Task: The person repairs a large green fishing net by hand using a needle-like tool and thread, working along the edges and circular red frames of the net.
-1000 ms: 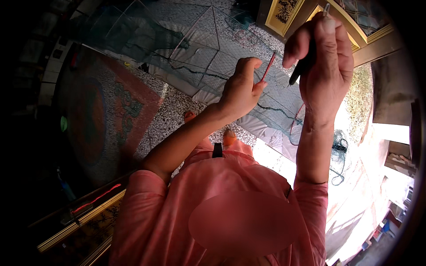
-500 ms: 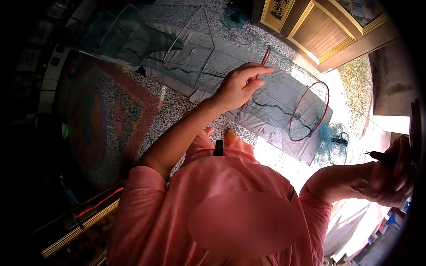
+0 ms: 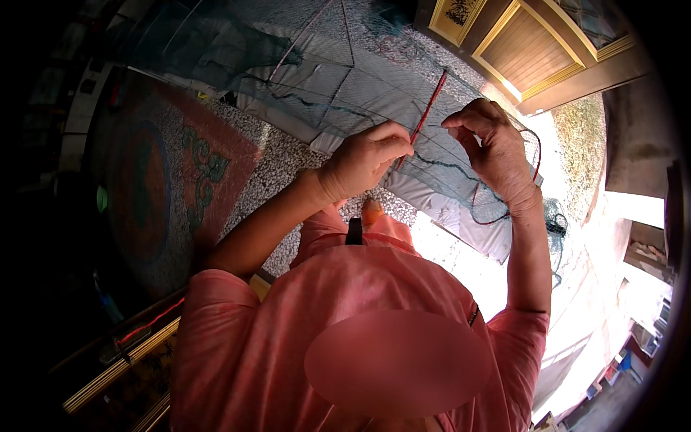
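At the lower edge of the view, the person's pink shirt (image 3: 324, 324) fills the foreground, and both bare forearms reach up and away from it. Just beyond the shirt, the left hand (image 3: 363, 160) is clenched, its fingers (image 3: 392, 144) pinched on the lower end of a thin red rod (image 3: 426, 115) that slants up and away to the right. Beside it, a little to the right, the right hand (image 3: 497, 155) is raised with its fingers (image 3: 464, 122) curled toward the rod; they seem to pinch a fine thread or a strand of mesh near the rod, though the view is too small to be sure what they grip. The two hands are near each other but not touching.

Under and behind both hands lies a green-grey fishing net (image 3: 345, 79) stretched over thin wire frames; it spreads across the pebbled floor (image 3: 288, 162) from the far left toward the right, with a red wire hoop (image 3: 529, 169) at its right end, partly hidden by the right wrist. The red rod lies against the net's mesh.

To the left of the net, the floor carries a round inlaid pattern of red and green (image 3: 165, 180). At the lower left, long wooden slats (image 3: 115, 374) run along the dark edge. At the far right corner stands a wooden door with yellow trim (image 3: 533, 43), and beyond it the ground is in bright sun.
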The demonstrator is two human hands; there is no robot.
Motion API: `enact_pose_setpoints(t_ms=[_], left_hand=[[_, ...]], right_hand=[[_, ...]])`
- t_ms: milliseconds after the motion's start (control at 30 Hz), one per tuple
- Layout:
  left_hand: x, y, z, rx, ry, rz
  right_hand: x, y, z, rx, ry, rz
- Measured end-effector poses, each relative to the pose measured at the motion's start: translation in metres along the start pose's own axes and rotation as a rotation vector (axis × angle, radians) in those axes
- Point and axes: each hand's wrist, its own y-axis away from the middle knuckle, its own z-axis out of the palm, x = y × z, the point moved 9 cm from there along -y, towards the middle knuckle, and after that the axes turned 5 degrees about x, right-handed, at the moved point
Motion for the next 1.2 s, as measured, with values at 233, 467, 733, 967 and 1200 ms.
enact_pose_setpoints(t_ms=[233,467,733,967,1200], left_hand=[[-0.007,0.009,-0.001,0.091,-0.077,-0.044],[-0.019,0.010,0.005,0.207,-0.004,-0.148],[-0.031,0.019,0.012,0.378,0.172,-0.158],[-0.047,0.029,0.030,0.323,0.329,-0.264],[-0.027,0.036,0.010,0.228,0.264,-0.164]], right_hand=[[-0.001,-0.002,0.026,-0.020,0.101,-0.137],[0.025,-0.003,0.046,0.028,-0.248,-0.064],[0.023,-0.004,0.055,0.079,-0.463,0.015],[-0.002,-0.005,0.067,0.164,-0.317,-0.210],[-0.001,-0.007,0.068,0.151,-0.293,-0.225]])
